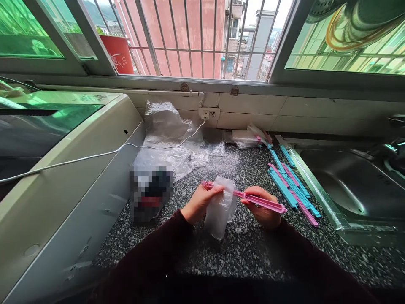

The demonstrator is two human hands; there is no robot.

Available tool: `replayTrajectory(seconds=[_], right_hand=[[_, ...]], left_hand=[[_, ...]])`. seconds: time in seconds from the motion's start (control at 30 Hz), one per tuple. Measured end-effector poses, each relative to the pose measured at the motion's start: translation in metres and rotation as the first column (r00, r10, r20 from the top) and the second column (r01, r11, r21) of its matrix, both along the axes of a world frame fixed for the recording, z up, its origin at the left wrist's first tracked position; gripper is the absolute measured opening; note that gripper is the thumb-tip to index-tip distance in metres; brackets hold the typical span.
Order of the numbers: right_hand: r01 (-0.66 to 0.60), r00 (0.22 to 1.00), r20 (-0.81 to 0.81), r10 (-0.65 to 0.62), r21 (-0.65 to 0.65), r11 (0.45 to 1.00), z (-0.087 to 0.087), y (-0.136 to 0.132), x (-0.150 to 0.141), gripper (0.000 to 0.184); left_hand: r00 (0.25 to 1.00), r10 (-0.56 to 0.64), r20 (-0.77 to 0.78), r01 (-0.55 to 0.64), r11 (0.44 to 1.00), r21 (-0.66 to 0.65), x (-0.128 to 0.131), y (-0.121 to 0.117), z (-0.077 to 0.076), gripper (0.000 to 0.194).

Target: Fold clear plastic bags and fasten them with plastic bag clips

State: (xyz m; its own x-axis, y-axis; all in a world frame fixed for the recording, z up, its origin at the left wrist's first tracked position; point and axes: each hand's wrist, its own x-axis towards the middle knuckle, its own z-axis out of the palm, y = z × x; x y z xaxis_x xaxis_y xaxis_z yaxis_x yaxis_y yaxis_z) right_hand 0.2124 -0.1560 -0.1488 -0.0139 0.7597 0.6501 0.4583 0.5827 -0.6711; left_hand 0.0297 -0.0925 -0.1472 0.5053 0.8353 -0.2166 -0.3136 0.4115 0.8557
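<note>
Low over the counter, my left hand [202, 200] pinches a folded clear plastic bag [218, 219] together with one end of a pink bag sealing clip [265, 203]. That end passes behind the bag, and its tip sticks out to the left of my thumb. My right hand [262, 209] is closed on the other part of the clip, a grooved pink bar pointing right. The bag hangs below my left thumb. How far the clip's two arms are apart behind the bag is hidden.
Several blue and pink sealing clips [289, 181] lie right, beside the metal sink [341, 181]. Small packed bags [245, 138] and crumpled plastic sheets [171, 131] lie at the back. A white cable [126, 145] runs to the wall socket [209, 114]. Left stands a cream appliance [79, 152] near a blurred-out object [152, 194].
</note>
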Motion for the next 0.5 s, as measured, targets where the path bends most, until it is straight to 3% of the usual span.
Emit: replayTrajectory(seconds=[0.2, 0.33, 0.5], right_hand=[[-0.029, 0.998, -0.047, 0.033, 0.075, 0.997, -0.0030, -0.0009, -0.0007, 0.009], [-0.024, 0.997, 0.077, 0.011, 0.180, 0.983, -0.0052, -0.0012, 0.0019, 0.023], [-0.020, 0.983, 0.183, -0.021, 0.219, 0.975, -0.0017, -0.0014, 0.0045, 0.026]], left_hand=[[1.000, -0.001, -0.030, 0.002, 1.000, 0.026, 0.0018, -0.0047, 0.0011, 0.031], [0.999, 0.025, -0.027, -0.023, 0.997, 0.072, 0.0022, -0.0066, 0.0000, 0.031], [0.996, 0.038, -0.079, -0.024, 0.985, 0.169, 0.0024, -0.0090, 0.0006, 0.034]])
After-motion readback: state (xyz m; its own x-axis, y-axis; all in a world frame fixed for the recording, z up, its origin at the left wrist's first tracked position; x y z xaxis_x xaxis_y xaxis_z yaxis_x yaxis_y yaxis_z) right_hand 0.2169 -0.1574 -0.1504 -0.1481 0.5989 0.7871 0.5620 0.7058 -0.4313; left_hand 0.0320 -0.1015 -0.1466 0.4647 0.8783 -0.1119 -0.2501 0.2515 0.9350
